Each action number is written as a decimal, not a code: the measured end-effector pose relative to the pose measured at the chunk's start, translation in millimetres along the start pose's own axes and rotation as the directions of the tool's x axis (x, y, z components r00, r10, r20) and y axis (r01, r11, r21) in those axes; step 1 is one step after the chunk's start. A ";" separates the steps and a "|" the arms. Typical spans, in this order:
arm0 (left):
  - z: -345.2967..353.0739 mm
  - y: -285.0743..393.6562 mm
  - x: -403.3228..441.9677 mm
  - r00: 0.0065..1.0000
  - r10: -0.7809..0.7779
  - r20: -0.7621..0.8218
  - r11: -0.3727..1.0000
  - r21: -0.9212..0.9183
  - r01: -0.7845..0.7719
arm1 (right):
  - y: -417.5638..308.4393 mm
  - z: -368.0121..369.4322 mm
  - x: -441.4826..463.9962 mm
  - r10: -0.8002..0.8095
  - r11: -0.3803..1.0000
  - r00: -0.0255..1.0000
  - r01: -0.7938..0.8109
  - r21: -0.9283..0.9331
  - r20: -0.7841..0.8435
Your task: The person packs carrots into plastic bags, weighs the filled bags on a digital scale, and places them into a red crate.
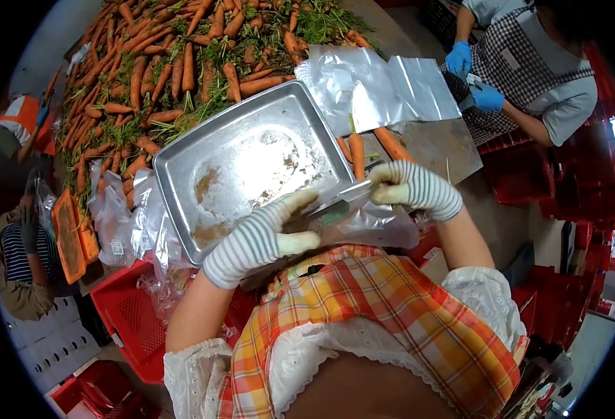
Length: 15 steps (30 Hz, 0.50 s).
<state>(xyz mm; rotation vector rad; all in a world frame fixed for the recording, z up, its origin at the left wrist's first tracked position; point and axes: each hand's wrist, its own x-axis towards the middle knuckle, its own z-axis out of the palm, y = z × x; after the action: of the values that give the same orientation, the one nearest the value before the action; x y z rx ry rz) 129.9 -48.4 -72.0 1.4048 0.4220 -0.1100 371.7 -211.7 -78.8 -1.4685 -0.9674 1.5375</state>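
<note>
In the head view both of my hands wear white gloves with grey stripes. My left hand (262,237) is open over the near edge of a metal tray (241,115), thumb and fingers spread apart. My right hand (416,188) is closed, its fingertips pinching the upper edge of a clear plastic bag (374,225) that hangs in front of my apron. What the bag contains is hard to make out. Wet brown dirt and shiny patches mark the tray's floor. Beyond my right hand, a few loose carrots (358,155) lie on the table.
A large heap of carrots with green tops (175,73) covers the table's far left. Flat plastic bags (363,87) lie behind the tray. A red crate (129,314) stands at lower left. A co-worker in blue gloves (488,96) is at upper right; other people are on the left.
</note>
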 end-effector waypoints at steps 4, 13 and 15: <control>6.9 19.4 12.4 0.985 -0.054 0.165 0.998 -0.009 0.057 | -51.5 -6.2 5.2 -0.066 0.994 0.998 0.068 -0.081 0.022; 4.8 35.6 -15.7 0.939 0.053 -0.341 0.997 0.076 -0.029 | -122.0 58.0 7.9 -0.201 0.877 0.958 0.084 -0.473 -0.203; 9.4 1.1 -12.2 0.856 0.443 -0.266 0.807 0.533 -0.252 | -82.8 85.0 27.8 -0.309 0.641 0.948 0.270 -0.718 0.080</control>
<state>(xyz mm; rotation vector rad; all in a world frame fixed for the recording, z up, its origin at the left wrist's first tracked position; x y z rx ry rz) 121.1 -59.4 -65.8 1.9937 0.4586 0.4048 289.0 -153.6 -10.8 -1.7336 -1.8262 0.8828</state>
